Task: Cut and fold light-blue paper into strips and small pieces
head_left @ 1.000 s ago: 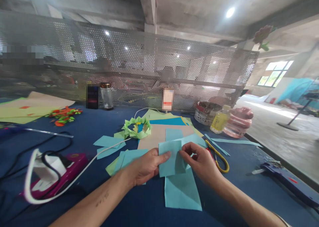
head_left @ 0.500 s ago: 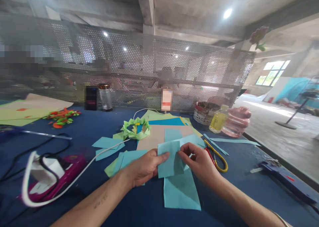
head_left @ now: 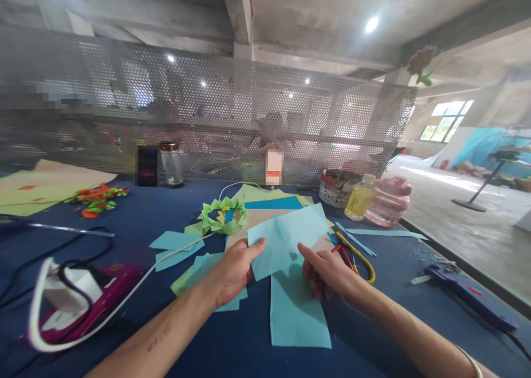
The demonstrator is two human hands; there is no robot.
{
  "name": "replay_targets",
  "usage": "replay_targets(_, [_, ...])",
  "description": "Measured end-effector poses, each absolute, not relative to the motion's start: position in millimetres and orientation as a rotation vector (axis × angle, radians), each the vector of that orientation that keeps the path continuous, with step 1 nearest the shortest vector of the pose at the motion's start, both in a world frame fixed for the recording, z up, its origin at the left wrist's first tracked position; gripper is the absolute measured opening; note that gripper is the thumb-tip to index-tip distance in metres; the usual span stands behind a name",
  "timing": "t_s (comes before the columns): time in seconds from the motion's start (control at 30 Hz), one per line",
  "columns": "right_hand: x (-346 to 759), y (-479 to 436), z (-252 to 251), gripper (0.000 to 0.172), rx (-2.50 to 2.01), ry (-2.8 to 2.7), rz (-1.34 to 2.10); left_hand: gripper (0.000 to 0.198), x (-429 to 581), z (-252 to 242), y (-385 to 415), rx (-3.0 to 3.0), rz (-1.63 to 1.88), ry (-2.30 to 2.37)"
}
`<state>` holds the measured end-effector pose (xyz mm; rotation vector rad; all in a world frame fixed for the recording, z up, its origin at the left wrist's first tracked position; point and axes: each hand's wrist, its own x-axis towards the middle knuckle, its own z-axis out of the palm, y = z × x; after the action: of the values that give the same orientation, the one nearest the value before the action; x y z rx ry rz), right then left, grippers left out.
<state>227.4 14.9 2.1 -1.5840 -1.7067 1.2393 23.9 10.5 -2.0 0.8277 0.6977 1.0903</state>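
A light blue sheet [head_left: 286, 234], paper or thin cloth, is held tilted above the table. My left hand [head_left: 238, 267] is closed on its left end, thumb on top. At the sheet's lower right edge is my right hand [head_left: 326, 267], one digit against the edge and the other fingers curled below, partly in shadow. A longer light blue strip [head_left: 298, 317] lies flat under the held sheet. To the right of my right hand lie scissors [head_left: 360, 259] with yellow and red handles. More light blue pieces [head_left: 178, 242] rest to the left.
A green pointed ring [head_left: 224, 215] lies behind my left hand. On the left are a magenta power strip [head_left: 116, 278] and a white cable [head_left: 136, 292]. A yellow bottle [head_left: 359, 201], a pink jug [head_left: 390, 201] and a blue glue gun [head_left: 468, 295] occupy the right.
The doubled light blue sheet has opened out to the right into one wide piece. My right hand has turned and lowered slightly; my left hand keeps its hold.
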Motion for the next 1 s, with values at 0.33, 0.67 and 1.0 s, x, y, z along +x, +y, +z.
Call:
replay_targets(0.33, [227,31,9,0.018,-0.989,-0.897,1.514,0.032,25,4,8,0.830,1.135,0.815])
replay_targets(0.67, [273,59,19,0.026,-1.028,-0.973,1.003,0.032,22,1,9,1.105,1.052,0.998])
replay_targets(1.0, [316,60,41,0.027,-1.502,-1.514,0.447,0.040,10,6,15,1.097,1.088,0.975])
